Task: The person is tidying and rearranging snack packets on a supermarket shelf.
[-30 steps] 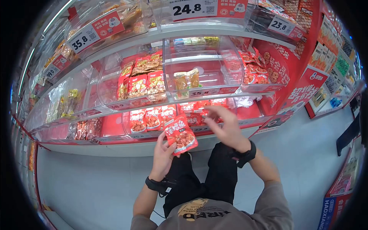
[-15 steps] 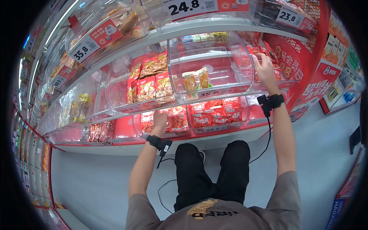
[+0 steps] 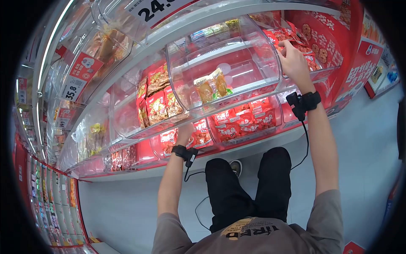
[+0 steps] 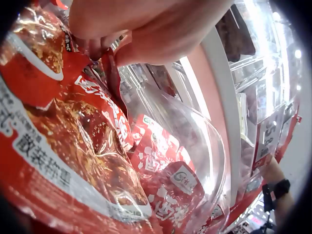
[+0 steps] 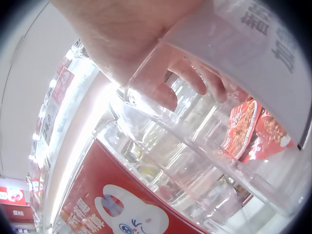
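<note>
My left hand [image 3: 185, 132] is down in a lower bin, partly hidden under the shelf edge. In the left wrist view its thumb and fingers pinch the top edge of a red snack packet [image 4: 97, 141], with other red packets [image 4: 173, 187] beside it. Up and to the right, my right hand [image 3: 295, 67] rests at the side wall of a clear plastic bin [image 3: 264, 46], beside loose red packets [image 3: 292, 36]. Through the clear plastic in the right wrist view, its loosely bent fingers [image 5: 212, 85] hang inside, holding nothing.
Two yellow-brown packets [image 3: 211, 86] sit in the middle bin, with red-gold packets [image 3: 158, 106] to their left. Several red packets [image 3: 245, 122] fill the bin right of my left hand. A price card [image 3: 156, 10] hangs above. My knees [image 3: 249, 173] are close before the shelf.
The left hand, which held a red packet up in front of the shelf, has gone down into the lower bin. The right hand has moved up and right to the upper bin. The head view has shifted.
</note>
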The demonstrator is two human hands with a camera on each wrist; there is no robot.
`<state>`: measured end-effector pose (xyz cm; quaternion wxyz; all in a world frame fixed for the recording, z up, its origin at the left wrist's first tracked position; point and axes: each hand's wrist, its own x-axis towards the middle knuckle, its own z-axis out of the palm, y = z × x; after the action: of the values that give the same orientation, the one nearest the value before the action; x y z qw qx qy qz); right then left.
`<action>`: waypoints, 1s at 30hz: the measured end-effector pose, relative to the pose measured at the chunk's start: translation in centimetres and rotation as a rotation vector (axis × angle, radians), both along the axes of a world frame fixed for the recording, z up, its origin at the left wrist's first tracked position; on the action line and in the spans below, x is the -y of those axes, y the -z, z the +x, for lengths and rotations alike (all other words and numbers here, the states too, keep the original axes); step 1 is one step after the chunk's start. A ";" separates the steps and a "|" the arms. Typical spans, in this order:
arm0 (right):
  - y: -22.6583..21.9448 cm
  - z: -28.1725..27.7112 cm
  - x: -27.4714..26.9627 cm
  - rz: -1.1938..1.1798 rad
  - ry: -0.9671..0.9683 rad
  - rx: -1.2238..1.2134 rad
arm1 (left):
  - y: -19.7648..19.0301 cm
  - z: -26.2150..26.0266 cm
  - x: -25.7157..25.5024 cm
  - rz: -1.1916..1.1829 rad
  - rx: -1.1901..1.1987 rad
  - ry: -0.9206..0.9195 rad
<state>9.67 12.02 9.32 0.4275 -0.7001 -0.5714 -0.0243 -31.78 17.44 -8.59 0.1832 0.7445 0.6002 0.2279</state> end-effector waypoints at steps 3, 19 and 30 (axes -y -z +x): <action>0.0 -0.1 0.0 -0.009 0.002 0.001 | -1.5 0.7 0.5 -0.100 -0.237 0.003; 0.8 0.9 -0.9 -0.019 0.049 0.060 | -4.8 1.3 5.3 -0.199 -0.229 0.092; 2.2 5.3 -5.5 -0.525 -0.241 -0.096 | -12.0 -2.6 22.6 -0.214 0.618 0.212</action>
<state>15.01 17.56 7.12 0.2582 -0.7141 -0.6163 0.2087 -34.38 -5.14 3.44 0.4561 0.6752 0.4560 0.3580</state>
